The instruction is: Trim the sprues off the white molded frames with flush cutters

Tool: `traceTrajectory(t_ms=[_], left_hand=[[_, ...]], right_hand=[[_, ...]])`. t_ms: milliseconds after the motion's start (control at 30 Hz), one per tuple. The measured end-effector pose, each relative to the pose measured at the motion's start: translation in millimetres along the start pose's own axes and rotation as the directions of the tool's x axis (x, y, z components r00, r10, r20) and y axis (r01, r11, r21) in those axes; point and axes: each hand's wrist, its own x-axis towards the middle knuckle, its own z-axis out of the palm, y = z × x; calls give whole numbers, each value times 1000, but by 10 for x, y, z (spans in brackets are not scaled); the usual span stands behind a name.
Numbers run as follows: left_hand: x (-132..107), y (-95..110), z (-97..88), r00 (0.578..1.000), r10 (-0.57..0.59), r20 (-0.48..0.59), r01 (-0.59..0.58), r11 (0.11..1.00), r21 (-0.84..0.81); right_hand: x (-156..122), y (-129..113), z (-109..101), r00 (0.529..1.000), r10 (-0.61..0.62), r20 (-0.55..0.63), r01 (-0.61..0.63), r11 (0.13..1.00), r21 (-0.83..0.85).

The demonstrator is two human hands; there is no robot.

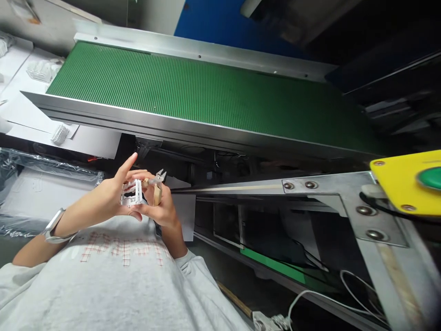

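My left hand (112, 191) holds a small white plastic molded part (132, 193) in front of my chest, gripped by thumb and fingers with the index finger stretched upward. My right hand (163, 204) is closed around a small pair of cutters (156, 181) with tan handles, whose metal jaws point at the top of the white part. Both hands sit close together just below the edge of the green conveyor belt (193, 92). A watch is on my left wrist.
The conveyor's steel frame (138, 120) runs across the view. White sheets with more white plastic parts (43, 70) lie at left. A plastic-lined box (41, 184) is below them. At right are a yellow button box (406, 181), a steel bracket and cables.
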Motion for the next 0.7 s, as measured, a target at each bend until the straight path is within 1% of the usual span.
traceTrajectory(t_ms=[67, 133, 200, 233, 300, 433, 567, 700], left_hand=[[-29, -42, 34, 997, 39, -70, -49, 988, -143], [-68, -91, 68, 990, 1, -138, -35, 969, -243], [-108, -136, 98, 981, -59, -184, 0, 953, -304], [-125, -155, 112, 977, -71, -200, 2, 946, -326], [-150, -178, 134, 972, -57, -229, -28, 937, -349], [-176, -168, 152, 967, -1, -255, -76, 953, -292], [-198, -124, 139, 954, 18, -299, -79, 978, -193], [-202, -108, 141, 952, 77, -297, -125, 981, -145]], right_hand=[[-10, 16, 31, 999, -4, -46, 6, 999, 35], [-26, 30, 61, 997, 16, -78, -10, 997, 81], [-49, 48, 86, 996, 45, -79, -34, 991, 126], [-62, 58, 94, 996, 51, -79, -41, 990, 135], [-91, 78, 94, 996, 29, -87, -19, 994, 109], [-139, 109, 22, 993, -32, -109, 33, 999, 7], [-178, 113, -62, 978, -71, -198, 76, 997, 18], [-206, 76, -43, 953, -161, -258, 171, 985, 20]])
